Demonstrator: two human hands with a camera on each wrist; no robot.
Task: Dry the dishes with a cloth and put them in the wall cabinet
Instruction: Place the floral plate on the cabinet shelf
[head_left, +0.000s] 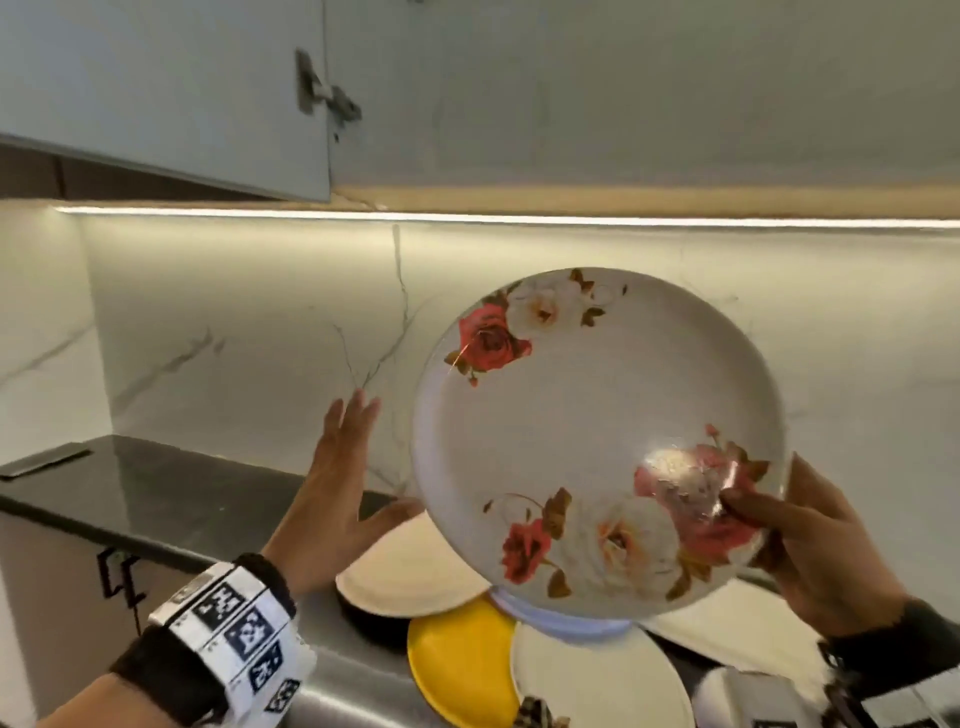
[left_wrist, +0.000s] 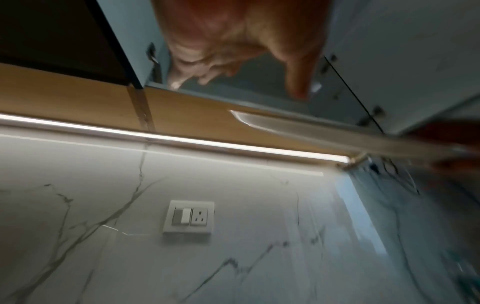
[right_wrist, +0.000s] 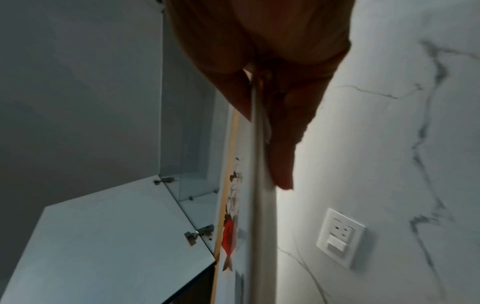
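We hold the flowered plate (head_left: 597, 441) up in front of the marble wall (head_left: 234, 312), tilted with its face toward us, and we take this plate as our landmark. Our right hand (head_left: 826, 545) grips it at the lower right edge, thumb pressed on the printed roses and the other fingers (right_wrist: 283, 164) curled round the back of the rim, which the right wrist view shows edge-on. Our left hand (head_left: 332, 483) is just left of the plate, palm turned toward it, fingers straight and spread, grasping nothing; the thumb reaches close to the plate's lower left rim, and we cannot tell whether it touches. A band with black-and-white markers (head_left: 234, 629) wraps that wrist. Below the plate, on the counter (head_left: 156, 499), lie more dishes: a cream plate (head_left: 410, 566) down to the left, a yellow plate (head_left: 457, 660) under it, and a white plate (head_left: 597, 680) straight below. The dark counter runs away to the left of the plate. Behind the plate stands the marble wall, lit by a light strip (head_left: 467, 218) above it, and the wrist views show a switch and socket (left_wrist: 189, 217) on that wall. Above the plate hangs the wall cabinet (head_left: 623, 93), and up to the left its door (head_left: 166, 88) stands swung open, hinge (head_left: 324, 93) showing
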